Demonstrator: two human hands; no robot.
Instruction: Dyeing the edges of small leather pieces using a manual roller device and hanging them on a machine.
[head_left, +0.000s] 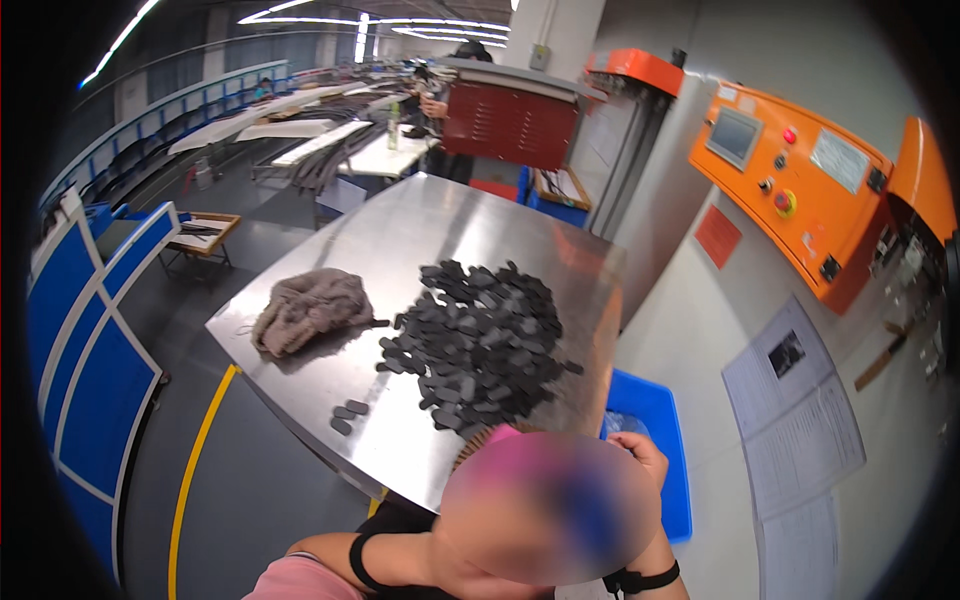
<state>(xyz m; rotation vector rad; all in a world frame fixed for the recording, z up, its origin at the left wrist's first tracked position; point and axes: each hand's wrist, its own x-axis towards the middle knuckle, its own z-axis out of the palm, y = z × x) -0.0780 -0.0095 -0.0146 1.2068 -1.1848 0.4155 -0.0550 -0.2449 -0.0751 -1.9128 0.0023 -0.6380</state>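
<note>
A blurred oval patch covers most of both hands at the table's near edge. My left hand (pixel 452 568) enters it from the lower left; its fingers are hidden. On the right side, my right hand (pixel 646 457) shows curled fingers at the patch's edge, but what they hold is concealed. Smeared pink and blue colours appear inside the patch. A bit of a pink thing (pixel 503 433) and a brown ribbed edge (pixel 470 450) stick out above it. Just beyond lies a heap of small dark rounded pieces (pixel 480 345). Several similar loose pieces (pixel 347 416) rest left of it.
A crumpled grey-brown cloth (pixel 313 308) lies on the metal table (pixel 400 235). Right of the table stands a blue bin (pixel 668 440) with clear plastic inside. An orange control panel (pixel 790 170) and hanging paper sheets (pixel 795 410) are farther right. Another person (pixel 430 105) is beyond.
</note>
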